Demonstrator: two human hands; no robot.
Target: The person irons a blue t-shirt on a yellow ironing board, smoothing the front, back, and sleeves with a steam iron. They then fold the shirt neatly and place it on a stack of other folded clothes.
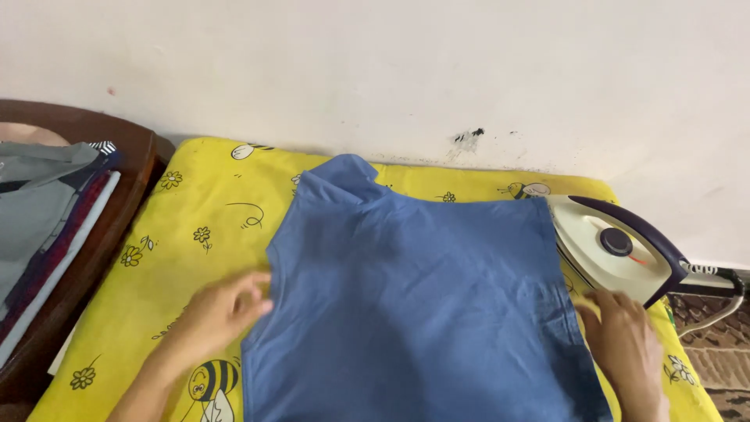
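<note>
Blue cotton shirt (414, 301), collar toward the wall, lies spread flat on the bench under a yellow cover printed with bees and flowers (187, 227). Left hand (219, 312) rests at the shirt's left edge, fingers (254, 293) loosely extended and touching the cloth, gripping nothing. Right hand (625, 344) lies flat on the right edge, fingers open, just beside a white and dark purple electric iron (617, 246). Folded clothes (47, 211) sit stacked at the left.

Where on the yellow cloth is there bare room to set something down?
The widest bare patch of the yellow cloth lies between the blue shirt and the clothes stack, beyond the left hand. A thin strip runs along the wall. The right edge is crowded: iron and right hand.
</note>
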